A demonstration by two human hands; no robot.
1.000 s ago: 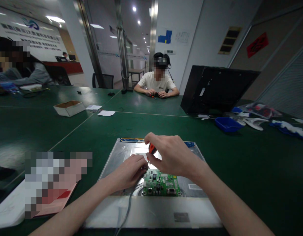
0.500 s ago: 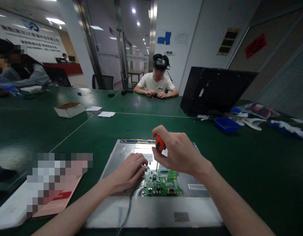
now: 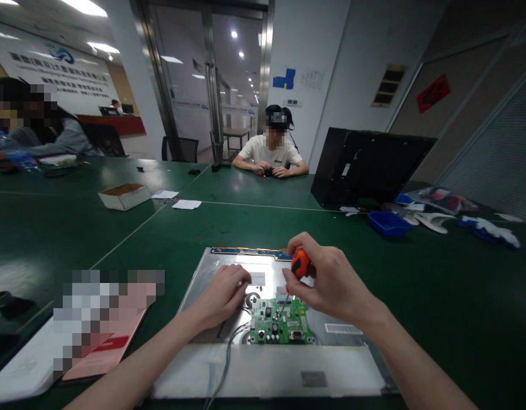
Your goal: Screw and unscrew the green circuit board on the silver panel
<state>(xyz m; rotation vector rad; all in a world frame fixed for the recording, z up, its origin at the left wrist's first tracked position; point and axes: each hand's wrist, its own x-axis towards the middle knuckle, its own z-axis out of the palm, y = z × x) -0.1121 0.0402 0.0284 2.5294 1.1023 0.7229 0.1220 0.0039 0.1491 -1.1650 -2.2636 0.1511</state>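
My right hand (image 3: 331,279) grips a screwdriver (image 3: 301,263) by its orange and black handle. Its thin shaft slants down over a green circuit board (image 3: 269,324); whether the tip touches the board I cannot make out. The board sits on the metal back of a flat display panel (image 3: 348,370), which lies on the table in front of me. My left hand (image 3: 224,290) is over the panel left of the board, fingers bent and a small gap at the thumb, with nothing visible in it. Tiny screws (image 3: 258,288) lie just beyond the board. A grey cable (image 3: 227,364) runs towards me.
A white and pink packet (image 3: 113,336) lies left of the panel. Farther off are an open cardboard box (image 3: 124,199), paper slips (image 3: 187,204), a blue tray (image 3: 390,224), gloves (image 3: 491,230) and a black monitor housing (image 3: 369,168). A person (image 3: 269,149) sits opposite, another at far left.
My right hand and the screwdriver have moved right and slightly towards me, the shaft now more tilted. My left hand has drawn back a little left from the board's corner. The view has tilted slightly up.
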